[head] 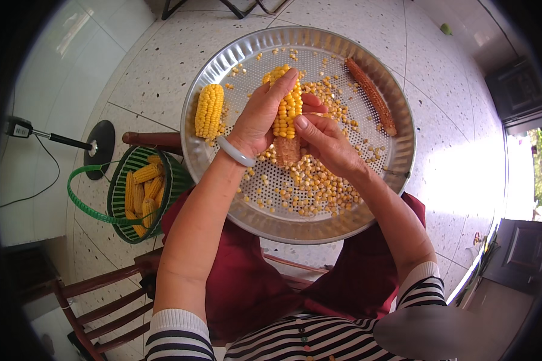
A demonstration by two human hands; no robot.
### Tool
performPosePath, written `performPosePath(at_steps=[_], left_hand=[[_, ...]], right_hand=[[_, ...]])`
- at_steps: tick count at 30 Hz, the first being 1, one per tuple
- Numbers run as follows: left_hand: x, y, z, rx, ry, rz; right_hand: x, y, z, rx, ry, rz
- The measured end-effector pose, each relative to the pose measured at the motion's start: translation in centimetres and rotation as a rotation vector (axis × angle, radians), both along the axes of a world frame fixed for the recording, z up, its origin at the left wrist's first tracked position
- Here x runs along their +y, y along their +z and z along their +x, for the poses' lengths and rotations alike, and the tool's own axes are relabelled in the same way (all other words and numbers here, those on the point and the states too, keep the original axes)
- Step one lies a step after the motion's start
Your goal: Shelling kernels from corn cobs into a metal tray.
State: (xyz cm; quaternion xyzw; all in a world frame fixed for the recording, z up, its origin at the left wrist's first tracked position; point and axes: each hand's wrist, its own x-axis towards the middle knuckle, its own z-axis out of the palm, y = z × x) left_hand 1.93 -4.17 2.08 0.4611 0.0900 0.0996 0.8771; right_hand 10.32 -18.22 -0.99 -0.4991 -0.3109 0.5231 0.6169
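My left hand is wrapped around a partly shelled ear of corn, held above the tray. Its lower end is bare cob, while yellow kernels still cover the upper part. The thumb of my right hand presses on the kernels at the border of the bare part; its other fingers are curled behind the ear. Beneath both hands lies a round perforated metal tray with a fluted rim. Loose corn kernels are scattered over it, thickest at the middle and right.
A short ear of corn lies at the tray's left side, a bare reddish cob at its right. Left of the tray stands a green basket of several ears. Nearby are a round black stand base and a wooden chair.
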Motion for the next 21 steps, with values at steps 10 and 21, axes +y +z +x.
performPosePath(at_steps=[10,21], left_hand=[[0.65,-0.07,-0.42,-0.047,-0.086,-0.125],[0.27,0.15,-0.24,0.012,-0.021,0.021]], right_hand=[[-0.20,-0.10,-0.42,-0.043,0.025,0.083],[0.11,0.26,-0.57,-0.014,-0.047,0.046]])
